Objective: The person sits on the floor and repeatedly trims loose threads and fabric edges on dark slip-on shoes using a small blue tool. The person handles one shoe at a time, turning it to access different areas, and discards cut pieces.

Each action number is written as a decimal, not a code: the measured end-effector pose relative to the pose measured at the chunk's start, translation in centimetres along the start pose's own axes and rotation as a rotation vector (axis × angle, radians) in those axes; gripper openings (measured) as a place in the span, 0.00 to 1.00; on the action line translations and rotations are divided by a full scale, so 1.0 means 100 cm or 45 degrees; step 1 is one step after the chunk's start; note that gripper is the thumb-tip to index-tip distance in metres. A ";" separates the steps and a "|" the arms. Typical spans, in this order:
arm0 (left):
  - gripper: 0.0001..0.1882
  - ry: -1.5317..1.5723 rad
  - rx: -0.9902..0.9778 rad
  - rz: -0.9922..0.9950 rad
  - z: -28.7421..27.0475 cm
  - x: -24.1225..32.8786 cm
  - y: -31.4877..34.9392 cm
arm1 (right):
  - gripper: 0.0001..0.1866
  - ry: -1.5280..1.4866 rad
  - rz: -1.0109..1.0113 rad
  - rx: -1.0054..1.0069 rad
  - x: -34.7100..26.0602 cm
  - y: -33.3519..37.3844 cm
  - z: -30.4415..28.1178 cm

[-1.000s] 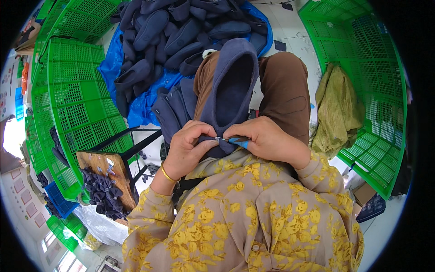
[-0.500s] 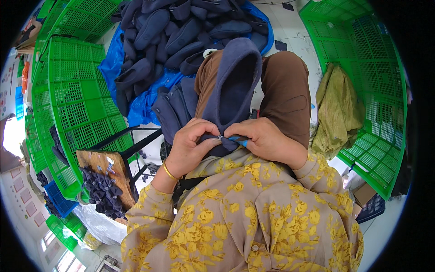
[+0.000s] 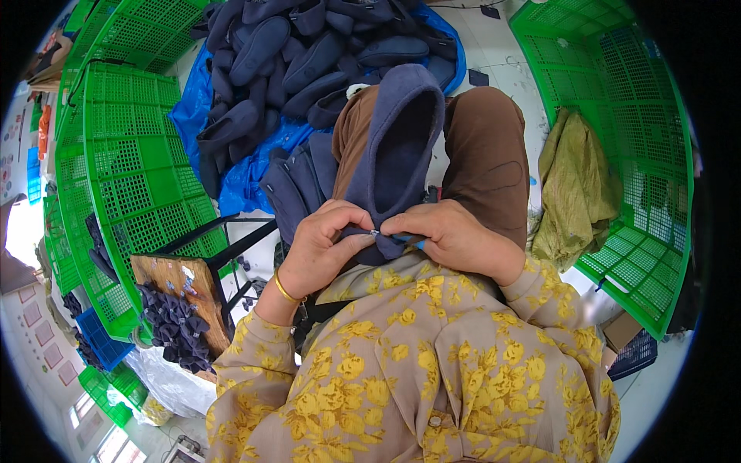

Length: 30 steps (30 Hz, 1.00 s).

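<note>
A dark navy felt slipper [image 3: 360,181] rests over my lap, its opening facing up and its toe end close to my body. My left hand [image 3: 326,241] pinches the slipper's front between thumb and forefinger. From the other side my right hand [image 3: 455,238] grips the same spot, thumb and fingertips almost meeting the left ones. A small pale bit, too small to make out, shows between the fingertips. Something light blue and slim [image 3: 417,245] peeks out beneath my right fingers; its kind is hidden.
Beyond my knees, many navy slippers [image 3: 309,62] are heaped on a blue sheet [image 3: 255,174]. Green plastic crates stand at left [image 3: 131,162] and right [image 3: 641,154], the right one with an olive sack [image 3: 575,185]. A wooden stool [image 3: 218,297] at my left carries dark fabric bows [image 3: 174,328].
My hands stay at the slipper's front with almost no movement. Less of the light blue item shows under my right fingers now.
</note>
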<state>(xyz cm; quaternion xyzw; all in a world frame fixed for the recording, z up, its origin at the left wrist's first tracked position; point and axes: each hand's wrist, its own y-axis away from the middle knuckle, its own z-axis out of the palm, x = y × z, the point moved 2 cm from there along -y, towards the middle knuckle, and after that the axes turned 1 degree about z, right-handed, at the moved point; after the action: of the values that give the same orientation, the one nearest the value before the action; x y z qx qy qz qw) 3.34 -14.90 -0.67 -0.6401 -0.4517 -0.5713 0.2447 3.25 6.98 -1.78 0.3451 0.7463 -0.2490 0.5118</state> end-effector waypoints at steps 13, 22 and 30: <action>0.09 -0.103 0.051 0.064 0.007 0.002 -0.001 | 0.19 0.026 0.297 -0.059 -0.009 -0.001 0.020; 0.09 -0.190 0.061 0.004 0.007 0.007 -0.001 | 0.15 0.320 0.023 0.229 -0.028 -0.005 0.006; 0.10 -0.242 0.076 0.079 0.009 -0.002 -0.005 | 0.08 0.708 -0.297 0.287 -0.026 -0.012 0.018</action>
<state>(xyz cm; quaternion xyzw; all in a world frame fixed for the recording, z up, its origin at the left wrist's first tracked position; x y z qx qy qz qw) 3.39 -14.02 -1.15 -0.6975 -0.4698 -0.4863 0.2373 4.05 4.24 0.09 0.3668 0.8596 -0.2834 0.2149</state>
